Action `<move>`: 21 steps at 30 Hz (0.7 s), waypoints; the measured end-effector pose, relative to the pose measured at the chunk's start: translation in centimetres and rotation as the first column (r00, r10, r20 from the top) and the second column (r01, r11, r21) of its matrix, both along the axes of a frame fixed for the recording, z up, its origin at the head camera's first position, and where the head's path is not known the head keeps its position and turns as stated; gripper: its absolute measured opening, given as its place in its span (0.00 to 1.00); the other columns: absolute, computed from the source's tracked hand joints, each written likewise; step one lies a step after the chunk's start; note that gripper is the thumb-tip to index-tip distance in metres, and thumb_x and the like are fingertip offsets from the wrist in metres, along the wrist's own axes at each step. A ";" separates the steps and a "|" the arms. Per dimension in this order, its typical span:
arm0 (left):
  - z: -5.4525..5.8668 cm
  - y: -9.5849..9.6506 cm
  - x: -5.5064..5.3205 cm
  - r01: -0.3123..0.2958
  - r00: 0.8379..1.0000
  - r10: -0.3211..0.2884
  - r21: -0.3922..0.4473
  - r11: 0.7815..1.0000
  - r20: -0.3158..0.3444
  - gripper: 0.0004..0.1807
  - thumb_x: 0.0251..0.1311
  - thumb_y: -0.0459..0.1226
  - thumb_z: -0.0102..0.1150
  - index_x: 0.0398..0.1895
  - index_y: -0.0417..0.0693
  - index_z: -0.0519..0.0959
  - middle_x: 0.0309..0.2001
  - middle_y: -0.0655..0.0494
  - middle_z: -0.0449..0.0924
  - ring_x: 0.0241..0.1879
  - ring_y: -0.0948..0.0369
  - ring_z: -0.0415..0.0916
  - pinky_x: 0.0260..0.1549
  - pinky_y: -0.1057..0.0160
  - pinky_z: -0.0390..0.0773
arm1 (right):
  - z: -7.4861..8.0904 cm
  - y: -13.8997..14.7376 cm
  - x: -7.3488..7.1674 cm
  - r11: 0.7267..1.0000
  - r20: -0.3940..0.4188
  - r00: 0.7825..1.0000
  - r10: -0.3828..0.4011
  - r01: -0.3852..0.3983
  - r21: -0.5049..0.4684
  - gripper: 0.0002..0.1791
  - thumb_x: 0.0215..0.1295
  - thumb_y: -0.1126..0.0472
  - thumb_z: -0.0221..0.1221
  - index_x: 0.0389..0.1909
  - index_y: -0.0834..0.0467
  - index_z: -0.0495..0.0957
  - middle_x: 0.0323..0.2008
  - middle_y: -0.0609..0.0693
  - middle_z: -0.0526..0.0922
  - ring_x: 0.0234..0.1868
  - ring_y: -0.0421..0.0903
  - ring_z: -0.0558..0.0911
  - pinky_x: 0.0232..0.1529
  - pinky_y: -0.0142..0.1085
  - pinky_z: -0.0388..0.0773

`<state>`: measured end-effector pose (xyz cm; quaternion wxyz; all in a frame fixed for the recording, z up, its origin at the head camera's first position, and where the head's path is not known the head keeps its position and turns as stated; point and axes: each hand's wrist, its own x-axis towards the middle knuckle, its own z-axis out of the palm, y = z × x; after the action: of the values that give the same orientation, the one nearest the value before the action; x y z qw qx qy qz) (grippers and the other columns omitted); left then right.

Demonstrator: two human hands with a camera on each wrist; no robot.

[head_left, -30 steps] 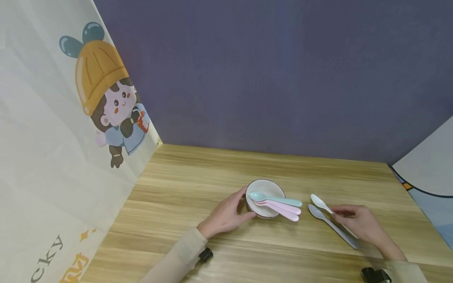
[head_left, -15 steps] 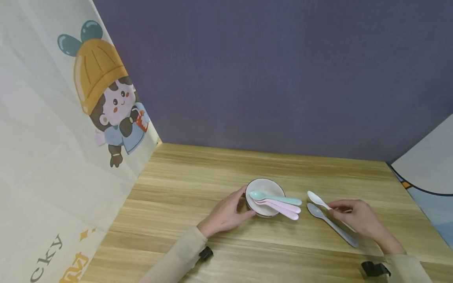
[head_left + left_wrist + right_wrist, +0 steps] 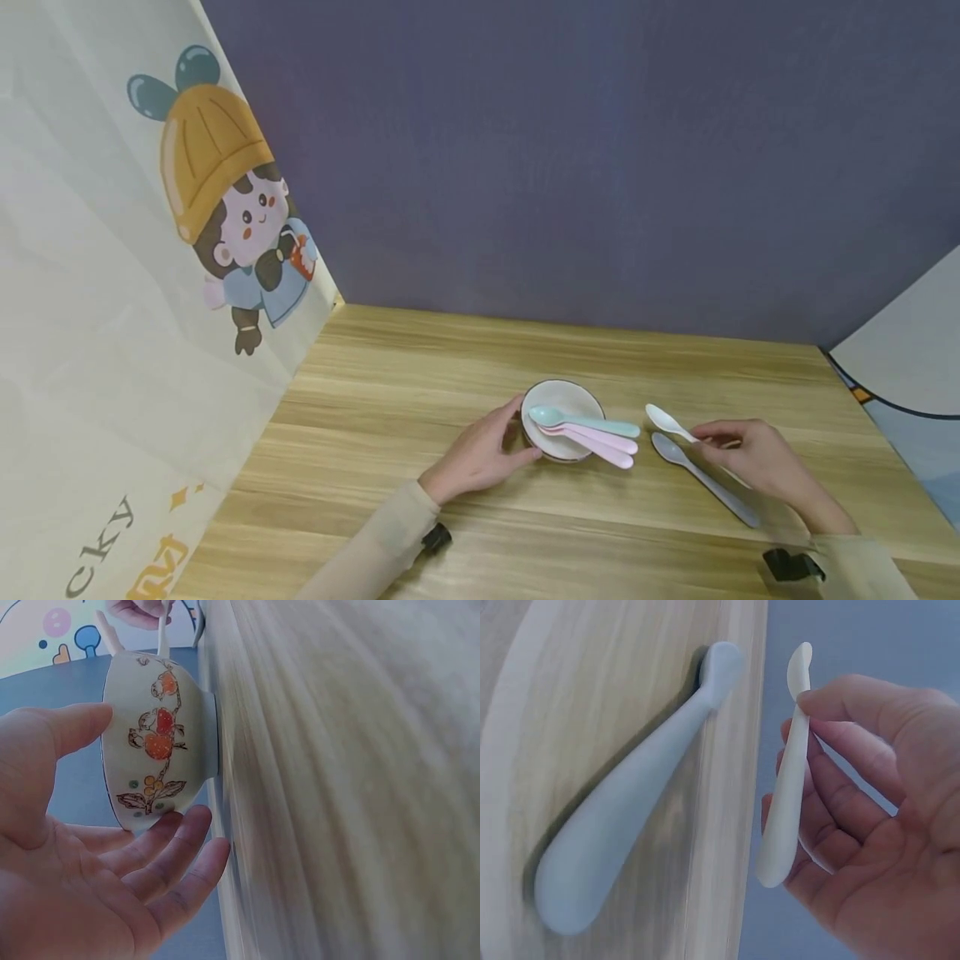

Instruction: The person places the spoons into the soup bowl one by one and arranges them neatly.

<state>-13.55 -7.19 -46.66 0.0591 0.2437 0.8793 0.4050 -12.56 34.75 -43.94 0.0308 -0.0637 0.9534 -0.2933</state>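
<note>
My left hand (image 3: 480, 450) holds the left side of a white bowl (image 3: 566, 395) with a dark rim. In the left wrist view the thumb touches the rim of the bowl (image 3: 154, 690), and the fingers lie against its fruit-patterned side. A mint-green spoon (image 3: 592, 425) and two pink spoons (image 3: 603, 450) rest in it, handles jutting out to the right. My right hand (image 3: 761, 467) pinches a white spoon (image 3: 666, 419) near its neck, thumb against fingers, lifted off the table. Just below it lies a grey spoon (image 3: 712, 487), flat on the wood.
The wooden table (image 3: 420, 358) backs onto a dark blue-grey panel (image 3: 525, 167). A pale wall panel (image 3: 90, 292) with a cartoon figure borders the left, and another printed panel (image 3: 915, 358) stands at the right.
My right hand has moved slightly left and away from me with the white spoon, whose bowl end is nearer the bowl. The left hand, bowl and grey spoon look unmoved.
</note>
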 end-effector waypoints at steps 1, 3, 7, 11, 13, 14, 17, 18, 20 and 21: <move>0.0 0.0 0.0 -0.001 1.000 0.001 -0.001 1.000 0.000 0.45 0.70 0.55 0.67 0.85 0.59 0.58 0.68 0.57 0.80 0.62 0.55 0.82 0.62 0.54 0.82 | 0.0 -0.1 0.0 1.000 0.000 1.000 0.004 -0.004 -0.001 0.13 0.68 0.59 0.71 0.49 0.61 0.90 0.38 0.50 0.92 0.35 0.30 0.82 0.33 0.29 0.82; 0.0 0.0 0.0 -0.001 1.000 0.001 -0.002 1.000 -0.001 0.45 0.70 0.55 0.67 0.85 0.59 0.58 0.68 0.57 0.80 0.62 0.55 0.82 0.62 0.54 0.82 | 0.1 -0.3 -0.1 1.000 0.000 1.000 0.012 -0.012 -0.003 0.13 0.68 0.59 0.71 0.49 0.61 0.90 0.38 0.50 0.92 0.35 0.30 0.83 0.33 0.29 0.82; -0.1 0.0 -0.1 0.002 1.000 -0.002 -0.001 1.000 0.002 0.45 0.70 0.55 0.66 0.85 0.59 0.57 0.69 0.57 0.79 0.63 0.55 0.81 0.63 0.53 0.82 | 0.2 -0.7 -0.3 0.999 0.008 0.999 0.032 -0.032 -0.007 0.13 0.69 0.59 0.71 0.50 0.60 0.90 0.39 0.49 0.91 0.36 0.32 0.84 0.34 0.29 0.83; -0.2 0.0 -0.1 0.004 1.000 -0.004 -0.001 1.000 0.002 0.45 0.70 0.55 0.66 0.85 0.60 0.57 0.69 0.58 0.79 0.64 0.55 0.80 0.64 0.52 0.81 | 0.4 -0.9 -0.6 0.998 0.004 0.999 0.053 -0.053 -0.017 0.12 0.68 0.61 0.70 0.49 0.61 0.90 0.38 0.49 0.91 0.35 0.32 0.84 0.34 0.29 0.83; -0.2 0.0 -0.1 -0.001 1.000 0.001 -0.004 1.000 0.000 0.45 0.70 0.55 0.67 0.85 0.60 0.58 0.69 0.58 0.79 0.64 0.56 0.80 0.64 0.52 0.81 | 0.5 -1.0 -0.7 0.998 -0.002 0.998 0.056 -0.056 -0.024 0.11 0.68 0.62 0.70 0.48 0.61 0.90 0.38 0.49 0.91 0.35 0.32 0.83 0.34 0.29 0.83; -0.2 0.0 -0.1 -0.003 1.000 0.003 -0.006 1.000 0.000 0.45 0.70 0.55 0.67 0.85 0.60 0.58 0.69 0.58 0.79 0.64 0.56 0.80 0.64 0.52 0.81 | 0.6 -1.1 -0.8 0.998 -0.001 0.998 0.058 -0.058 -0.024 0.11 0.68 0.62 0.70 0.48 0.61 0.90 0.37 0.49 0.90 0.35 0.31 0.83 0.35 0.29 0.83; -0.2 0.1 -0.1 -0.007 1.000 0.007 -0.011 1.000 0.000 0.45 0.70 0.56 0.67 0.85 0.61 0.58 0.69 0.58 0.79 0.64 0.57 0.80 0.64 0.52 0.81 | 0.7 -1.2 -1.0 0.998 -0.002 0.998 0.057 -0.057 -0.021 0.11 0.68 0.61 0.70 0.48 0.60 0.91 0.37 0.48 0.90 0.35 0.30 0.82 0.35 0.29 0.83; -0.2 0.1 -0.1 -0.008 1.000 0.008 -0.014 1.000 0.001 0.46 0.70 0.56 0.67 0.85 0.60 0.57 0.69 0.58 0.79 0.64 0.57 0.80 0.64 0.52 0.81 | 0.7 -1.2 -1.0 0.998 -0.006 0.998 0.061 -0.061 -0.019 0.11 0.68 0.61 0.70 0.48 0.59 0.91 0.37 0.47 0.90 0.35 0.30 0.82 0.36 0.29 0.83; -0.2 0.1 -0.1 -0.007 1.000 0.007 -0.013 1.000 0.002 0.46 0.70 0.56 0.67 0.86 0.60 0.57 0.70 0.58 0.79 0.64 0.56 0.80 0.65 0.52 0.80 | 0.8 -1.3 -1.2 0.997 -0.012 0.997 0.071 -0.071 -0.013 0.11 0.68 0.61 0.70 0.48 0.59 0.91 0.37 0.47 0.90 0.35 0.30 0.82 0.36 0.29 0.83; -0.2 0.1 -0.1 -0.007 1.000 0.007 -0.013 1.000 0.002 0.46 0.70 0.56 0.66 0.86 0.60 0.57 0.70 0.58 0.78 0.64 0.56 0.80 0.65 0.52 0.80 | 0.8 -1.3 -1.2 0.997 -0.017 0.997 0.075 -0.075 -0.010 0.11 0.68 0.61 0.70 0.48 0.59 0.91 0.36 0.47 0.90 0.35 0.30 0.82 0.37 0.29 0.83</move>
<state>-13.67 -7.11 -46.90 0.0604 0.2398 0.8826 0.3998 -13.79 33.40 -43.10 0.0335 -0.1020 0.9490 -0.2964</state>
